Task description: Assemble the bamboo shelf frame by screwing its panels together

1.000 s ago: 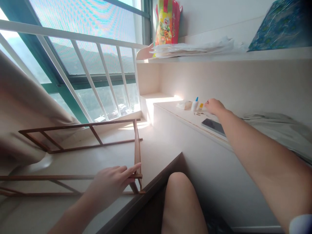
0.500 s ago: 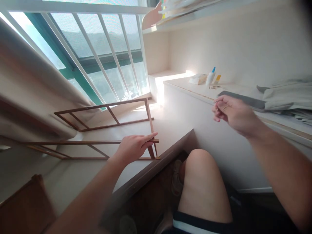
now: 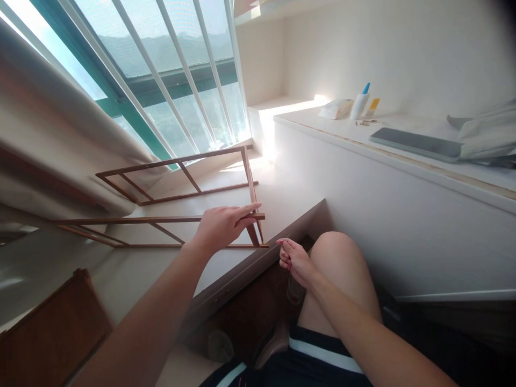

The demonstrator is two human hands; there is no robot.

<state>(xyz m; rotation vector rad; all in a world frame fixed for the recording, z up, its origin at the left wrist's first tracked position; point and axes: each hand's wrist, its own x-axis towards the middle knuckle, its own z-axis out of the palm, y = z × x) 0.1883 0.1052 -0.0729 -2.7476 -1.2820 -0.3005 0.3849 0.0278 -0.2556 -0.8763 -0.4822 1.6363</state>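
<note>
1. Down at the near corner of the frame [image 3: 141, 219], the left hand [image 3: 223, 228] hasn't budged over the last second. It lies flat and wide on the front rail, index finger pointing along it, pinning the frame to the desk [image 3: 201, 204].
2. Big change on the other side: the right hand [image 3: 294, 259] has left the ledge [image 3: 346, 126], where it was reaching by the bottles [image 3: 360, 102] and the little loose bits [image 3: 365, 122].
3. It's now low, just right of the left hand and the frame corner, beside the knee [image 3: 342, 263].
4. Its fingertips [image 3: 282, 244] are drawn narrow in a pinch. Whether something tiny sits between them, I cannot tell.
5. Far right of both hands, the phone [image 3: 415, 144] lies untouched on the ledge.
6. My read: both hands have now met at that one corner of the frame.
</note>
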